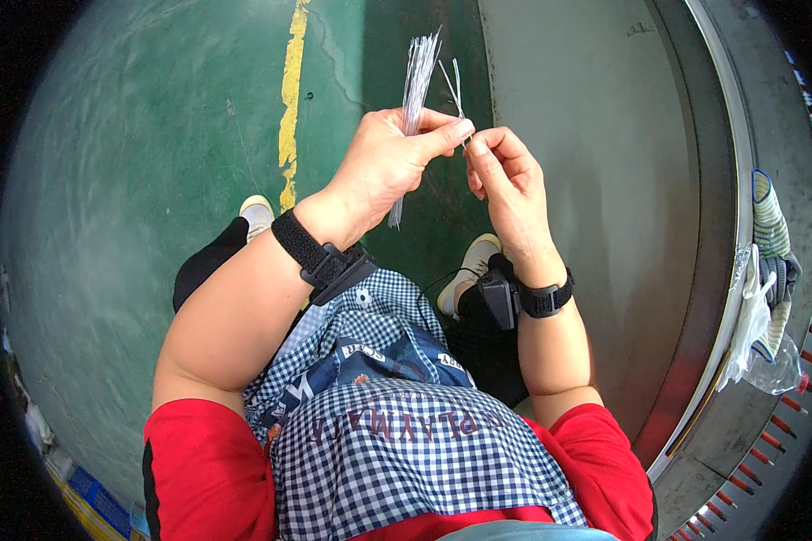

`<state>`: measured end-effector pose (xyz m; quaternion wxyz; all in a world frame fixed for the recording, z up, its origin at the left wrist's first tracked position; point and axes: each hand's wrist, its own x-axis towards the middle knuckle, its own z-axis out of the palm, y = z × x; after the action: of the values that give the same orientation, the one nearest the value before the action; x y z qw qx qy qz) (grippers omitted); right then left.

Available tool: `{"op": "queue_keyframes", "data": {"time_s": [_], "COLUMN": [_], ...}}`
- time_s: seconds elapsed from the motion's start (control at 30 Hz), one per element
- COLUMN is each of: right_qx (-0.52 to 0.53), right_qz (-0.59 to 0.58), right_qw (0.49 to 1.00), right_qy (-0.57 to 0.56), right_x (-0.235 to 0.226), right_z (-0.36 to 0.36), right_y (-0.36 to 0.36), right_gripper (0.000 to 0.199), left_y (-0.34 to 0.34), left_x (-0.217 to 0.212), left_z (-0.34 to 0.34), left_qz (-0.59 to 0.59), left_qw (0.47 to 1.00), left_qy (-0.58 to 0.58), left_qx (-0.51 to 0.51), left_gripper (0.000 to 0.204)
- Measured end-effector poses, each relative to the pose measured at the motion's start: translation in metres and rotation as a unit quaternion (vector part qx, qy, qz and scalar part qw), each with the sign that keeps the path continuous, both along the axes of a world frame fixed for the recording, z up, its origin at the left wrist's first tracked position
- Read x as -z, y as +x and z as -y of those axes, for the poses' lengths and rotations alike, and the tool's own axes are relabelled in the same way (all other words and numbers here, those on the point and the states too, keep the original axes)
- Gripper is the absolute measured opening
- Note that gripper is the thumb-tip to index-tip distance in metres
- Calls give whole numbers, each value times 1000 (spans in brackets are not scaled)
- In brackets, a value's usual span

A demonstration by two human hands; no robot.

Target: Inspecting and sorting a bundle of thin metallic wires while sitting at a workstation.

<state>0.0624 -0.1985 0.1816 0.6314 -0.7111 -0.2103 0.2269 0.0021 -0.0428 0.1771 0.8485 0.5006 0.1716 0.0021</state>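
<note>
Left hand (383,162) is clenching a bundle of thin clear strands (415,90) upright above the green floor (135,180), while right hand (505,176) is pinching one strand (457,90) free beside it; separating cleanly calls for a light, slow pull.

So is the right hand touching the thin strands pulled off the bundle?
Touching. The head view shows the right hand pinching the strands at its fingertips, against the left hand, which grips the bundle.
</note>
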Motion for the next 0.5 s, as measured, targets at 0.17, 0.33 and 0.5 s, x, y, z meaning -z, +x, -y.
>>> {"op": "queue_keyframes", "data": {"time_s": [0.17, 0.33, 0.5], "right_qx": [10, 85, 91], "right_qz": [-1, 310, 414], "right_qw": [1000, 942, 898], "right_qy": [-1, -98, -122], "right_x": [-1, 2, -4], "right_z": [-4, -9, -12], "right_y": [-2, -8, -10], "right_gripper": [17, 13, 11], "left_y": [1, 1, 0], "left_x": [2, 2, 6], "left_z": [1, 5, 12], "left_qz": [-1, 40, 65], "left_qw": [999, 995, 991], "left_qy": [-10, 44, 41], "left_qx": [-35, -85, -111], "left_gripper": [18, 18, 19]}}
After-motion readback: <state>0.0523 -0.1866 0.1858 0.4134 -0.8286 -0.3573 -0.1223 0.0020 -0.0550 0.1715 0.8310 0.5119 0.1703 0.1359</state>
